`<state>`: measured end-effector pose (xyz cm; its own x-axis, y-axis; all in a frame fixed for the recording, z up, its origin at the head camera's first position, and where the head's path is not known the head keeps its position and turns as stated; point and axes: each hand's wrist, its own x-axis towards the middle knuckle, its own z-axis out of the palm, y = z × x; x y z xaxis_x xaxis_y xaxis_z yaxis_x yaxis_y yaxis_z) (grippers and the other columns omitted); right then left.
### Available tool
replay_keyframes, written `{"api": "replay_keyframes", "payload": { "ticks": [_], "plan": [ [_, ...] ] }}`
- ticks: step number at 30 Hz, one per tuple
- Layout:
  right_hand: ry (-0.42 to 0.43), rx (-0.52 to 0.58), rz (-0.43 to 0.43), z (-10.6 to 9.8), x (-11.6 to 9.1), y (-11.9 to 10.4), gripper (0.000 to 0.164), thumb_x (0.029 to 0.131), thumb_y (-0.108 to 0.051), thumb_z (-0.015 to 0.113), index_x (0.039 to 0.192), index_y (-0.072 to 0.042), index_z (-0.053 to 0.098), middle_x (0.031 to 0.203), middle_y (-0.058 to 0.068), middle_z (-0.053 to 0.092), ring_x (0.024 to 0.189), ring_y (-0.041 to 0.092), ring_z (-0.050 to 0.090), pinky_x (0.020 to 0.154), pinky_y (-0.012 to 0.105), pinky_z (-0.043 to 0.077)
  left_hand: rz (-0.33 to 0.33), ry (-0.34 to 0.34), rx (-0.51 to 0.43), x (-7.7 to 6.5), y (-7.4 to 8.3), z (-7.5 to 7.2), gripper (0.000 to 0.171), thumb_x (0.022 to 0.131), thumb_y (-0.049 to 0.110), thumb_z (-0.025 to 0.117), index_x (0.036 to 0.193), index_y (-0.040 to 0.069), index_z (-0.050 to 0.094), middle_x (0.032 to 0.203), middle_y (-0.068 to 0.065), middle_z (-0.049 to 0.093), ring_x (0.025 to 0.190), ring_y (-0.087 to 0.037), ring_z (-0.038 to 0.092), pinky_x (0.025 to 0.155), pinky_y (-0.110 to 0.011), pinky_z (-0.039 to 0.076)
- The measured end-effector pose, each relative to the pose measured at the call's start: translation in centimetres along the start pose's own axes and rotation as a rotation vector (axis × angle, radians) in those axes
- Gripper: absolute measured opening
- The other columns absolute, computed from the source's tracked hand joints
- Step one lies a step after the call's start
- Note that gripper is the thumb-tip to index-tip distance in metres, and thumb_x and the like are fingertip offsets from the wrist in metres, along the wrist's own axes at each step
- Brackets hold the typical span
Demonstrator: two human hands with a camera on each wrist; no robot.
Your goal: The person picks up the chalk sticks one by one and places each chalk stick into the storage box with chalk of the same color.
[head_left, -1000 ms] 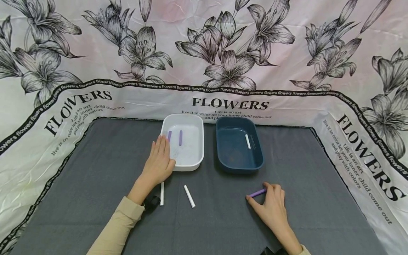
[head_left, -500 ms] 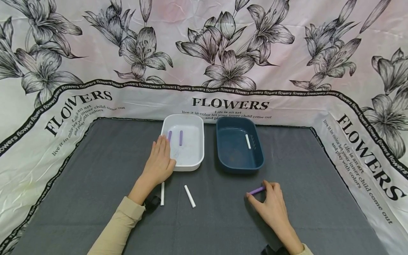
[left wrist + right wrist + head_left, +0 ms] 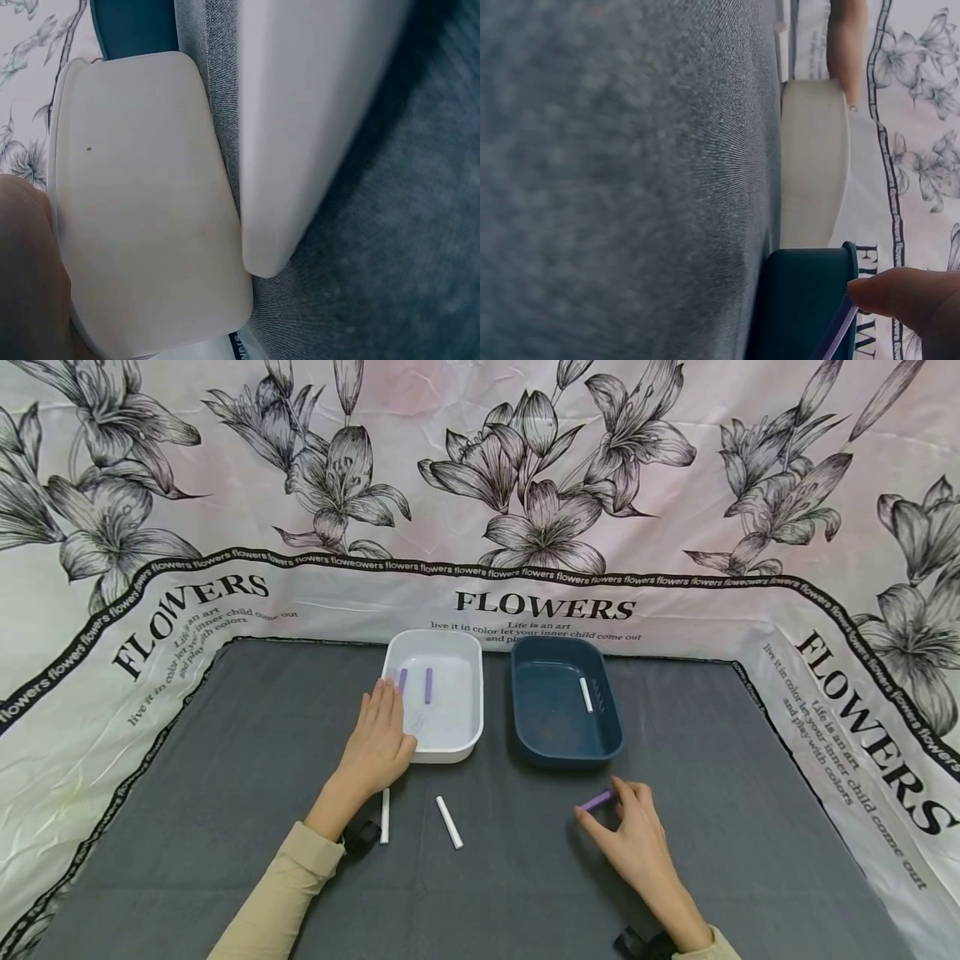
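A purple chalk stick (image 3: 597, 800) is pinched between the thumb and a fingertip of my right hand (image 3: 637, 839), held just above the cloth in front of the dark blue tub (image 3: 566, 759). The right wrist view also catches this chalk (image 3: 838, 330) against the tub's side. My left hand (image 3: 375, 739) rests on the left rim of the white tub (image 3: 450, 757), its fingers straight and close together. Inside the white tub lie two purple chalk sticks (image 3: 428, 686), one partly covered by the fingers. One white chalk stick (image 3: 586, 695) lies in the blue tub.
Two white sticks lie on the grey cloth (image 3: 510, 877) before the white tub: one slanted chalk (image 3: 449, 822) and another chalk (image 3: 385, 817) by the left wrist, looming large in the left wrist view. A flower-printed border (image 3: 547, 610) runs behind the tubs.
My right hand has risen slightly off the cloth and shifted a little forward and left, carrying the purple chalk. My left hand keeps its place on the white tub.
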<state>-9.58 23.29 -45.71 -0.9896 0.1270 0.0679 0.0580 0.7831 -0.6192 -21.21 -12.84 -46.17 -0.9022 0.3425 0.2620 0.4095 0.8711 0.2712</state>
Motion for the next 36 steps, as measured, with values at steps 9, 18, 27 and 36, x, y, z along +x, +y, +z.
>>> {"api": "replay_keyframes", "payload": {
  "ticks": [9, 18, 27, 36],
  "plan": [
    [-0.001, 0.049, -0.051, -0.4, 0.2, -1.5, 0.077, 0.085, -0.038, 0.077, 0.139, 0.008, 0.048, 0.128, 0.021, 0.05, 0.119, 0.04, 0.058, 0.099, 0.055, 0.046, 0.006, 0.005, 0.006, 0.0, 0.0, 0.1, 0.071, 0.094, 0.019, 0.045, 0.149, -0.018, 0.019, 0.159, -0.033, 0.012, 0.149, -0.042, 0.004, 0.119, -0.054, 0.006],
    [0.024, 0.088, -0.14, -1.2, 0.6, -3.2, 0.07, 0.084, -0.03, 0.079, 0.137, 0.007, 0.052, 0.127, 0.018, 0.053, 0.117, 0.034, 0.059, 0.099, 0.047, 0.048, 0.007, 0.003, 0.011, 0.0, 0.1, 0.0, 0.071, 0.094, 0.018, 0.046, 0.148, -0.019, 0.02, 0.159, -0.033, 0.012, 0.149, -0.042, 0.005, 0.119, -0.054, 0.007],
    [0.0, 0.175, -0.207, -2.3, 1.6, -5.2, 0.068, 0.085, -0.028, 0.079, 0.138, 0.004, 0.052, 0.131, 0.017, 0.052, 0.123, 0.032, 0.054, 0.103, 0.043, 0.045, 0.004, -0.008, 0.015, 0.0, 0.1, -0.1, 0.071, 0.094, 0.018, 0.045, 0.149, -0.018, 0.018, 0.159, -0.033, 0.011, 0.15, -0.042, 0.004, 0.119, -0.054, 0.006],
    [-0.005, 0.236, -0.256, -3.1, 3.4, -7.0, 0.067, 0.084, -0.023, 0.08, 0.138, 0.004, 0.051, 0.132, 0.016, 0.05, 0.126, 0.03, 0.052, 0.104, 0.041, 0.044, 0.007, 0.001, 0.018, 0.0, 0.0, 0.0, 0.07, 0.094, 0.018, 0.045, 0.149, -0.018, 0.019, 0.159, -0.033, 0.012, 0.15, -0.042, 0.004, 0.119, -0.054, 0.007]
  ]
}}
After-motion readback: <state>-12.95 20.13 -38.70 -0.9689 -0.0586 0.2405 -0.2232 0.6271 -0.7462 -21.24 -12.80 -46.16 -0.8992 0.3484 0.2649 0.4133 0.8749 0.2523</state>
